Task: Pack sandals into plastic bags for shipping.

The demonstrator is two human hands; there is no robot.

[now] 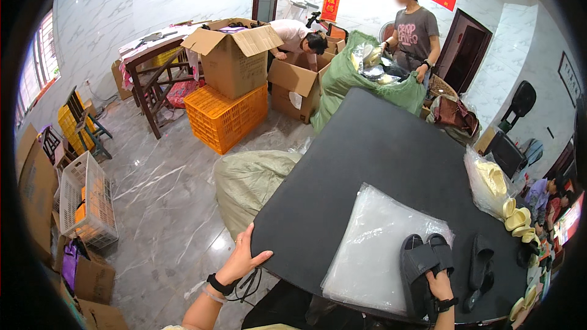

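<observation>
— Where do we have our left hand?

— Out to the near left, forearm rising from the lower edge, a black band on the wrist. The palm lies flat and open, fingers spread and pointing toward the far side, thumb stretched out to the right.

— And our right hand?

— Near right, low in view, forearm coming almost straight up, also with a dark wristband. Its fingers are curled closed in a grip; only the back of the hand shows.
</observation>
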